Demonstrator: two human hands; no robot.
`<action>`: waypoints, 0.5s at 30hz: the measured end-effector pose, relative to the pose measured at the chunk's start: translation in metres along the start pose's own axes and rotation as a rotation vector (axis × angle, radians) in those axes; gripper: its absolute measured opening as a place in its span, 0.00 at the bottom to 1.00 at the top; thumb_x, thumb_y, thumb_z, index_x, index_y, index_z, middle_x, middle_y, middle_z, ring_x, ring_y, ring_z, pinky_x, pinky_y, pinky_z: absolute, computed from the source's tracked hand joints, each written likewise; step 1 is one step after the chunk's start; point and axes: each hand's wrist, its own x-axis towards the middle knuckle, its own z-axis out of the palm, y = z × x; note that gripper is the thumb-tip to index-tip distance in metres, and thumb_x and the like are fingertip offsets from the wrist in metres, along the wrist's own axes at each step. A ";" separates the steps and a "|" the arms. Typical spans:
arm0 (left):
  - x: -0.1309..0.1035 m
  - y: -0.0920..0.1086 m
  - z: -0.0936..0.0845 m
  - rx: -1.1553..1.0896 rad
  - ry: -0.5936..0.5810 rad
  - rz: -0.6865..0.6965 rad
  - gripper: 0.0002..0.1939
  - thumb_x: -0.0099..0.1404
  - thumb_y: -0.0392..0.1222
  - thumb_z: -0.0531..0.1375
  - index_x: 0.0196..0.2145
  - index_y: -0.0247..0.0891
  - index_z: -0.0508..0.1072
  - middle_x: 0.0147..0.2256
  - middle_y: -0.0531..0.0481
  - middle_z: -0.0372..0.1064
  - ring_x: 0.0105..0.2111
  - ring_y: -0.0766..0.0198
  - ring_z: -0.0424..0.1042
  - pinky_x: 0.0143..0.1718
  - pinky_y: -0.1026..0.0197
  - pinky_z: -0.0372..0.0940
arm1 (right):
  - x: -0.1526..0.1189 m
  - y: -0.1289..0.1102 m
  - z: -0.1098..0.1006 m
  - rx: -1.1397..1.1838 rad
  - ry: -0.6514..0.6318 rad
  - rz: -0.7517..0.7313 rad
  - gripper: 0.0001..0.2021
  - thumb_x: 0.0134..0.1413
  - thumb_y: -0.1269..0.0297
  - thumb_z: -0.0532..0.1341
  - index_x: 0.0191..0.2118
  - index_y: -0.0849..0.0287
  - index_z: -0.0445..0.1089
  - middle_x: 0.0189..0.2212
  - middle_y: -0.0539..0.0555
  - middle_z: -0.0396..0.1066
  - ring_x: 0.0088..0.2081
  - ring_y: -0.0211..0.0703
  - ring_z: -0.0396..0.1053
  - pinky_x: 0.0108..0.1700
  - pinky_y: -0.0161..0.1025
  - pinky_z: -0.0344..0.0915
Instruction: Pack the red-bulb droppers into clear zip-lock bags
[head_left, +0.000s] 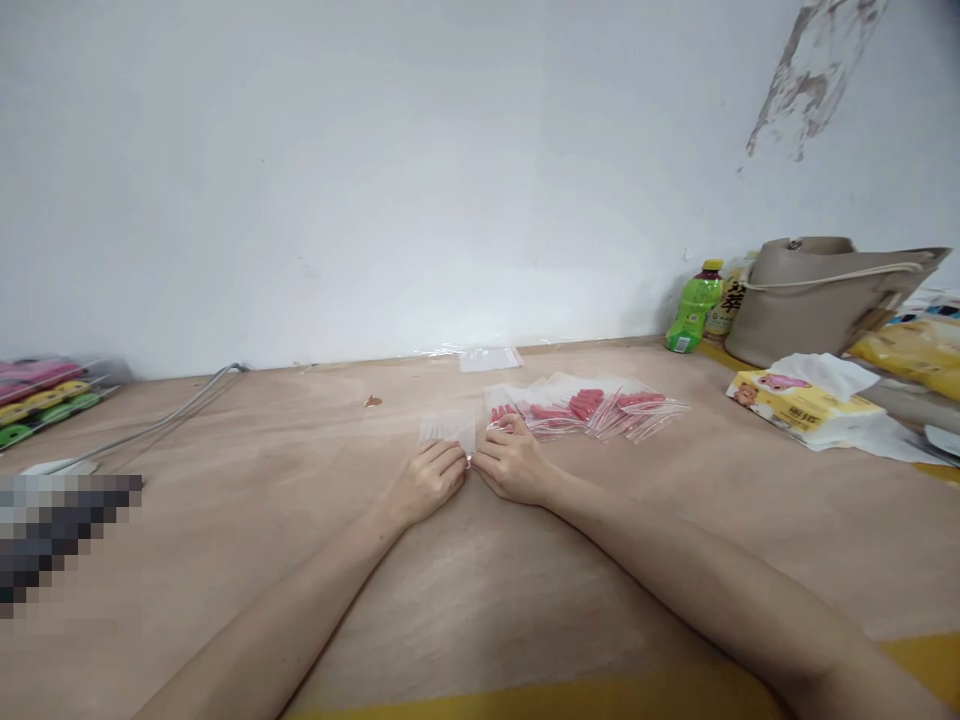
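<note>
A clear plastic zip bag (448,426) lies flat just beyond my fingers. My left hand (431,482) is closed at the bag's near edge, fingers curled over it. Close beside it, my right hand (519,463) pinches at the bag's near right corner, thumb and fingertips meeting the left hand's. What lies under the fingertips is mostly hidden. Just past my right hand, several clear zip bags with red stick-like pieces (586,403) spread out in an overlapping row to the right.
A flat white packet (490,359) lies by the wall. At right stand a tissue pack (801,408), a green bottle (695,308) and a grey bag (799,300). To the left are a cable (176,412), a small brown scrap (373,401), colourful packages (49,395) and a blurred dark object (52,530).
</note>
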 end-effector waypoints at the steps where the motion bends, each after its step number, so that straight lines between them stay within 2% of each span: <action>1: 0.000 -0.001 -0.001 0.010 -0.005 0.005 0.06 0.61 0.30 0.53 0.30 0.32 0.69 0.31 0.45 0.71 0.34 0.60 0.70 0.36 0.57 0.67 | 0.000 0.000 -0.001 0.000 -0.001 0.003 0.10 0.53 0.73 0.50 0.24 0.61 0.63 0.22 0.50 0.67 0.30 0.37 0.58 0.45 0.45 0.46; 5: -0.005 -0.005 -0.009 0.049 -0.025 0.019 0.07 0.62 0.30 0.52 0.33 0.34 0.69 0.34 0.46 0.71 0.34 0.61 0.70 0.37 0.57 0.67 | -0.001 0.002 -0.004 -0.002 -0.016 0.021 0.09 0.53 0.73 0.50 0.26 0.61 0.65 0.24 0.51 0.67 0.32 0.38 0.59 0.46 0.45 0.45; 15: -0.036 -0.023 -0.028 0.138 -0.056 0.038 0.07 0.63 0.32 0.53 0.36 0.36 0.69 0.37 0.47 0.72 0.37 0.60 0.71 0.40 0.56 0.66 | -0.004 0.007 -0.006 0.002 -0.018 0.048 0.09 0.53 0.72 0.51 0.26 0.60 0.65 0.24 0.50 0.68 0.33 0.38 0.59 0.47 0.46 0.42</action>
